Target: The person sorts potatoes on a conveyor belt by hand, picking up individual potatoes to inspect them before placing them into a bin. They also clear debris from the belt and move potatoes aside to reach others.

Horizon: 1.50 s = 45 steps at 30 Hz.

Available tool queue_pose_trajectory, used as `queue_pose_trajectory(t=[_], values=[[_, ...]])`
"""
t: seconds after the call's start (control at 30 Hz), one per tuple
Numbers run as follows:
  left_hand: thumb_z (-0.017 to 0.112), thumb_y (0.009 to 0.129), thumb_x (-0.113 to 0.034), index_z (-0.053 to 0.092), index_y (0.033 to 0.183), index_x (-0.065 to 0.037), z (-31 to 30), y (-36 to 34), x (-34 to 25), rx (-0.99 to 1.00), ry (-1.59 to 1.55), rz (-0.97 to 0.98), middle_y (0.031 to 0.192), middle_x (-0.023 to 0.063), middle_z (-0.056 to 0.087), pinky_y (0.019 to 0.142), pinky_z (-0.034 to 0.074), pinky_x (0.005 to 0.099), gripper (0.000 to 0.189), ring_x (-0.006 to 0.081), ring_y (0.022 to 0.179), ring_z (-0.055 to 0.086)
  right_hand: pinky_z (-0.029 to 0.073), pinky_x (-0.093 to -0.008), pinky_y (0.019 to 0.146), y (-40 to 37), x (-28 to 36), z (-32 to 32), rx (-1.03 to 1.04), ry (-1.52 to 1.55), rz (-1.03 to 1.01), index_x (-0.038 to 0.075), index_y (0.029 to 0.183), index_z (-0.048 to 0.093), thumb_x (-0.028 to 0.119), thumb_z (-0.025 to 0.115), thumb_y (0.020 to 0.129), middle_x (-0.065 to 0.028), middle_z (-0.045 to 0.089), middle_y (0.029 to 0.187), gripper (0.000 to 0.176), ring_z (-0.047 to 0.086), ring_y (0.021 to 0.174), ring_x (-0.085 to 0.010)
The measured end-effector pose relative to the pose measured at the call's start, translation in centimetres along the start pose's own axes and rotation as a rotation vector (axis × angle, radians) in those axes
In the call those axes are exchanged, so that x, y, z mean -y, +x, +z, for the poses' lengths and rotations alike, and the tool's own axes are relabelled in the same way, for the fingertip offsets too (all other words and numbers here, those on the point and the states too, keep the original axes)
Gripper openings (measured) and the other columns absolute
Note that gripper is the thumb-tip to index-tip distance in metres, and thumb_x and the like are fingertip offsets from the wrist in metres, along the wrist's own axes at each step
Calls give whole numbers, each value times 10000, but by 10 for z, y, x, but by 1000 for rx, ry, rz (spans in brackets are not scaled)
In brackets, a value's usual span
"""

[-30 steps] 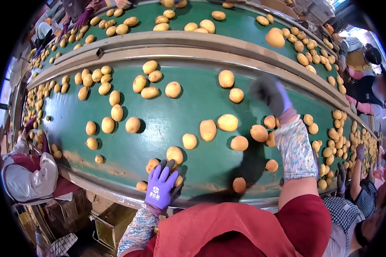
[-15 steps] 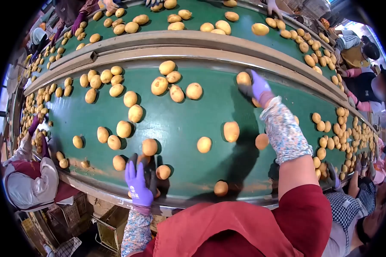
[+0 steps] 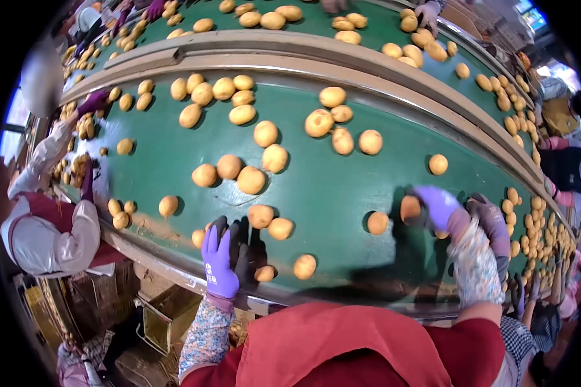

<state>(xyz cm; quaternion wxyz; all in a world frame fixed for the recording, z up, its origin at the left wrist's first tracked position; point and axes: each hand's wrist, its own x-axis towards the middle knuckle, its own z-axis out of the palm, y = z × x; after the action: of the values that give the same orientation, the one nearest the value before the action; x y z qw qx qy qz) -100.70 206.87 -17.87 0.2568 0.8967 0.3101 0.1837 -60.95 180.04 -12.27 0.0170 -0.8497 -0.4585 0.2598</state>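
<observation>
Potatoes lie scattered over a green conveyor belt [image 3: 342, 187]. My right hand [image 3: 438, 208], in a purple glove with dark fingertips, is closed around a potato [image 3: 410, 208] low over the belt; motion blurs its fingers. Just left of it rests another potato [image 3: 377, 222]. My left hand [image 3: 221, 263], gloved the same way, is at the belt's near edge with its fingers stretched out and apart. A potato [image 3: 199, 238] is beside its fingertips, and two more, a potato [image 3: 260, 216] and a smaller potato [image 3: 265, 273], lie to its right.
A co-worker's dark-gloved hand [image 3: 490, 222] reaches in close to my right wrist. Another co-worker [image 3: 45, 226] works at the left. A raised rail [image 3: 290, 64] divides my belt from a second belt of potatoes. Below the near edge stands a metal-framed bin [image 3: 168, 322].
My right hand has come from the far rail towards the near side and right, with a potato. Potatoes have shifted right along the belt. My left hand stays at the near edge.
</observation>
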Motion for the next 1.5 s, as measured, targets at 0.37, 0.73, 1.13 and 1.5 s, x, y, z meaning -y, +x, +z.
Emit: queue_pose_trajectory(t=[0.37,0.73,1.13,1.5], values=[[696,820,-117,613,1229,-11,-34,15,22,18,-98,89,1305,244,558,983,432,522,430,438,1155,540,515,-327,840,125,61,-35,-680,1103,-135,46,1368,520,136,764,837,-110,629,1147,592,621,1000,-169],[657,833,-103,616,1207,16,-71,-25,115,-94,136,-81,1225,214,620,1014,439,515,395,443,1172,547,511,-416,935,226,174,-19,-158,299,-344,95,1235,612,158,781,715,-170,653,1144,550,632,1075,-305],[670,825,-117,639,1183,-24,-129,-8,162,-102,32,-90,1224,188,627,978,483,473,371,410,1122,590,453,-480,1015,172,304,81,-674,240,-206,2,1321,554,229,694,908,-271,503,1387,492,527,1234,-449],[690,852,-90,641,1118,4,-144,-15,225,-240,-84,97,1154,207,643,912,498,466,286,402,1060,610,498,-383,946,18,266,132,-573,678,315,-27,1353,520,164,637,961,-187,622,1213,452,599,1105,-264]])
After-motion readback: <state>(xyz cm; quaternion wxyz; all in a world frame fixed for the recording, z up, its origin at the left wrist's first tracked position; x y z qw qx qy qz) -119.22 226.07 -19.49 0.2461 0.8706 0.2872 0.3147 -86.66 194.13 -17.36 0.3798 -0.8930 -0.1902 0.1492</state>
